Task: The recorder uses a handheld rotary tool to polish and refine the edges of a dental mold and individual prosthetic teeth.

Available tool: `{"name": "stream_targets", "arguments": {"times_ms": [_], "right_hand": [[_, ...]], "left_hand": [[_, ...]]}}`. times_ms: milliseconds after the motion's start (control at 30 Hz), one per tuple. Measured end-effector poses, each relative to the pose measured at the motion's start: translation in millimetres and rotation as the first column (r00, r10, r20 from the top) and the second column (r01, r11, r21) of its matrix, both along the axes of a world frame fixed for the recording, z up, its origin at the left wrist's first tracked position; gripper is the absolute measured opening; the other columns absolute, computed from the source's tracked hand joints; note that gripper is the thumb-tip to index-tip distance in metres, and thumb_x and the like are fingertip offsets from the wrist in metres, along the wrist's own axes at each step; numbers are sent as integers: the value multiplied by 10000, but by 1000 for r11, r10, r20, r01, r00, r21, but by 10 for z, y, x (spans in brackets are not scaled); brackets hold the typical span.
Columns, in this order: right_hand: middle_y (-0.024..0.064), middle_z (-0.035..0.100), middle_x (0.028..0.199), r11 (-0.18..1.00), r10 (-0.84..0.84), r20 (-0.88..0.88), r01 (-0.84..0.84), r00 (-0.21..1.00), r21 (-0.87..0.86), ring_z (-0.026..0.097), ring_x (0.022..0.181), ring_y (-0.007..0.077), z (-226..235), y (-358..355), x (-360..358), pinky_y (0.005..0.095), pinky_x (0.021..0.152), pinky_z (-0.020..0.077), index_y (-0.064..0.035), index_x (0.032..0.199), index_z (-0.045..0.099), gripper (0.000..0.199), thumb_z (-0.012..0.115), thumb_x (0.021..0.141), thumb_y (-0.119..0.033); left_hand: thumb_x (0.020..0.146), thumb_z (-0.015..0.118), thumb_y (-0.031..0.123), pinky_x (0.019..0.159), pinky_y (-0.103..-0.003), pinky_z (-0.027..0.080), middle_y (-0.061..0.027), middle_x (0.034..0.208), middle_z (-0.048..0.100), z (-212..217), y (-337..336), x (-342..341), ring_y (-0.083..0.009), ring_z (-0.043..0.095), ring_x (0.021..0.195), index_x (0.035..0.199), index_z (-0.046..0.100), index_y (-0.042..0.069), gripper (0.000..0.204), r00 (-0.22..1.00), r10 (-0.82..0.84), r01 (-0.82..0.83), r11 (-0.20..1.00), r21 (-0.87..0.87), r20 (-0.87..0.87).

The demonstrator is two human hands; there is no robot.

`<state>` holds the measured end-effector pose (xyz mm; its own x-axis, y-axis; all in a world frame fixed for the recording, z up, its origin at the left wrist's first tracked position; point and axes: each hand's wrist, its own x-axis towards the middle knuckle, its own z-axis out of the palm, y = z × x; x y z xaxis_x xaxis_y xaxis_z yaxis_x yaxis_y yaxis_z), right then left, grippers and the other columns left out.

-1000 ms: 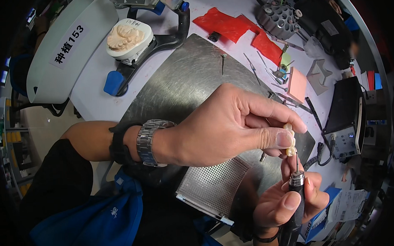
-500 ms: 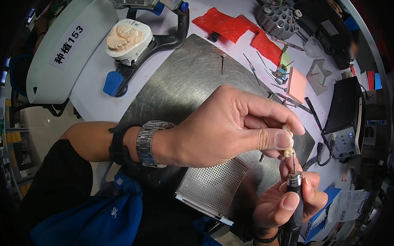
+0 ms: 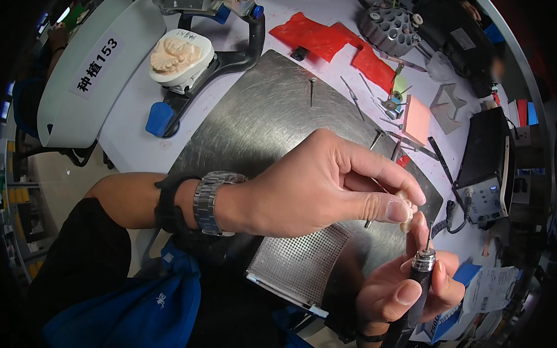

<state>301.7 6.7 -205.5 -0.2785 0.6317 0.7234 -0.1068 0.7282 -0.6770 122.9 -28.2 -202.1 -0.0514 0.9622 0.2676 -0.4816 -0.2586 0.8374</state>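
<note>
Pinched between the thumb and fingers of my left hand (image 3: pixel 309 188) is a small tooth-coloured dental bridge (image 3: pixel 406 226), partly hidden by the thumb. My right hand (image 3: pixel 381 296), lower right, wraps round a black rotary handpiece (image 3: pixel 419 289) with a silver collar. A thin bur (image 3: pixel 430 237) points up from its tip, a little to the right of the bridge and apart from it. One right fingertip reaches up to the bridge from below. Under both hands lies a scratched metal plate (image 3: pixel 240 117).
A plaster dental model (image 3: pixel 175 53) sits on a black articulator (image 3: pixel 241 60) at far left. Red sheets (image 3: pixel 313 38), loose burs, a pink block (image 3: pixel 416 121) and a round bur stand (image 3: pixel 389 32) lie at far right. A control box (image 3: pixel 485 194) stands right; a mesh-topped tray (image 3: pixel 297 262) is near me.
The handpiece has moved down and right, and its bur has come away from the bridge. The bridge has turned and dropped slightly in my left fingers.
</note>
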Motion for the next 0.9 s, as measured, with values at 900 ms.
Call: {"name": "stream_targets", "arguments": {"times_ms": [900], "right_hand": [[123,439,821,994,-9,164,-9,986,110,650,861,384,57,21,-56,582,953,464,-61,1083,360,305,534,921,-250]], "left_hand": [[842,684,29,929,-239,459,-17,795,702,16,-29,14,-32,597,868,1267,555,-10,446,998,-38,33,994,-103,-51]]}}
